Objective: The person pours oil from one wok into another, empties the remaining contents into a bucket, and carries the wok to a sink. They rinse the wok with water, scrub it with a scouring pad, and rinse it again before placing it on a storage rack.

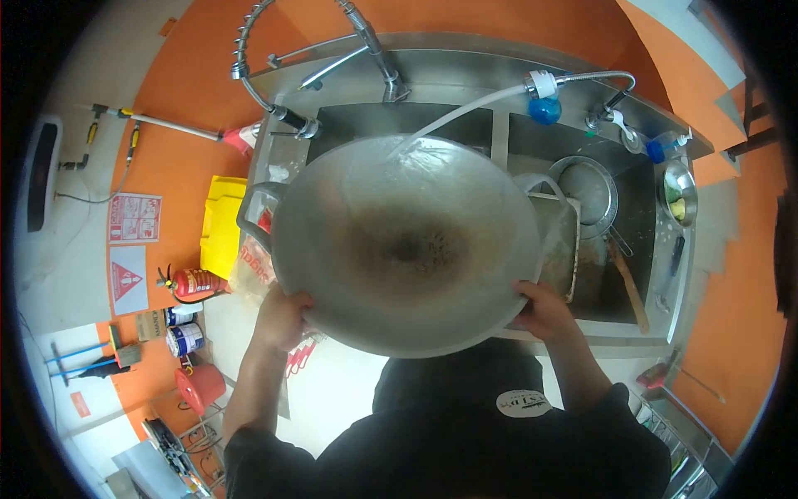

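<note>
A large metal wok (407, 308) with two loop handles is held up over the left basin and the sink's front edge. Brown residue and dark specks mark its middle. My left hand (287, 318) grips the rim at the lower left, with the thumb on top. At the lower right, my right hand (544, 311) grips the rim the same way. A pale hose (470, 108) runs from the tap fitting, and its stream or tip ends over the wok's back rim; which one I cannot tell.
The right basin (615, 291) holds a round strainer (588, 193), a rectangular tray (553, 218) and a wooden-handled tool (632, 291). A spring faucet (389, 71) rises behind the wok. A metal bowl (677, 179) and a knife (677, 254) lie on the right ledge.
</note>
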Available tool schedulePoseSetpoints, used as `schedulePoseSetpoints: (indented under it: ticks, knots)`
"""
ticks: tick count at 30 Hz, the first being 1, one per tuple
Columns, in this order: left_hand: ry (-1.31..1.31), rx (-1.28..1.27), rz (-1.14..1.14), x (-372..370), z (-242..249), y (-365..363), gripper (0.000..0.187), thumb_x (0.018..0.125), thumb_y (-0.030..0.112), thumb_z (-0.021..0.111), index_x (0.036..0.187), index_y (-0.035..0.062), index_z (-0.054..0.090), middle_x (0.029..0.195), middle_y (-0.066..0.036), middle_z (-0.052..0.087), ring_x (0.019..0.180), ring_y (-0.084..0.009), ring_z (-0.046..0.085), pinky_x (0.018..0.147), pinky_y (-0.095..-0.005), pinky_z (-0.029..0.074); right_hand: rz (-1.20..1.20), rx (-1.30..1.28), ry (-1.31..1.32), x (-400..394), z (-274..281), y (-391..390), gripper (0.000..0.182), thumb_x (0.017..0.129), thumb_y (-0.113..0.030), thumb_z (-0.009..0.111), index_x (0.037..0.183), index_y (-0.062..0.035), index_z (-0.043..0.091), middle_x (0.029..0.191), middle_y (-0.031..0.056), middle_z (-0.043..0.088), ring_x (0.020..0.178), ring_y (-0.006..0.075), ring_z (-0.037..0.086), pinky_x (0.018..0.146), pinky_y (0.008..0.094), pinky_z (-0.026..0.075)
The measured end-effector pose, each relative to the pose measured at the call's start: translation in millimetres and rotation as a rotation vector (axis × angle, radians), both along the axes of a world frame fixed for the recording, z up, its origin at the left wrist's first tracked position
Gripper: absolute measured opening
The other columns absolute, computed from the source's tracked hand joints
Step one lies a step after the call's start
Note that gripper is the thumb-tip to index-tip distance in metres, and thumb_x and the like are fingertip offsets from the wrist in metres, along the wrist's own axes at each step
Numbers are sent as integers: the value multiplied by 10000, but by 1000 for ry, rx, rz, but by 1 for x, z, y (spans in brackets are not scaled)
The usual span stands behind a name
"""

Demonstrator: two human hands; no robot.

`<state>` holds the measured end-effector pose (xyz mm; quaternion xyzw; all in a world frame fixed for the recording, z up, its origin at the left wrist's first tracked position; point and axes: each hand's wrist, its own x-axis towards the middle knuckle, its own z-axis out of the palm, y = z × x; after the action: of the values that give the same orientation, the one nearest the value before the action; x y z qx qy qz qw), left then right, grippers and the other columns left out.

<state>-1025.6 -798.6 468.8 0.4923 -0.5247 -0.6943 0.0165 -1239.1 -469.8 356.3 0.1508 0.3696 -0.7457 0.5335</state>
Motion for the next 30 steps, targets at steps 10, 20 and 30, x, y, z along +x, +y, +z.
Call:
schedulePoseSetpoints:
  ticks: [10, 20, 30]
  knots:
    - [-161, -106, -39, 18, 25, 51, 359, 817, 118, 482, 1103, -99, 486, 975, -227, 613, 769, -286, 658, 624, -379, 584, 346, 236, -10, -52, -28, 3, 330, 687, -11, 514, 1007, 65, 532, 932, 158, 593, 867, 307, 614, 751, 475, 551]
    - [508, -548, 479, 12, -23, 39, 375, 919, 90, 431, 1262, -56, 387, 1217, -133, 512, 1101, -202, 521, 966, -354, 393, 500, 158, 72, -131, -117, 11, 413, 609, -52, 527, 1018, -10, 574, 941, 119, 614, 847, 254, 617, 784, 381, 507]
    - [422, -413, 768, -8, 15, 96, 311, 827, -50, 351, 1099, 24, 483, 615, 42, 379, 499, -62, 316, 508, -250, 299, 1296, 901, 2013, -116, -91, -77, 662, 840, -308, 525, 1390, -22, 290, 1431, 202, 289, 1324, 353, 263, 1062, 491, 216]
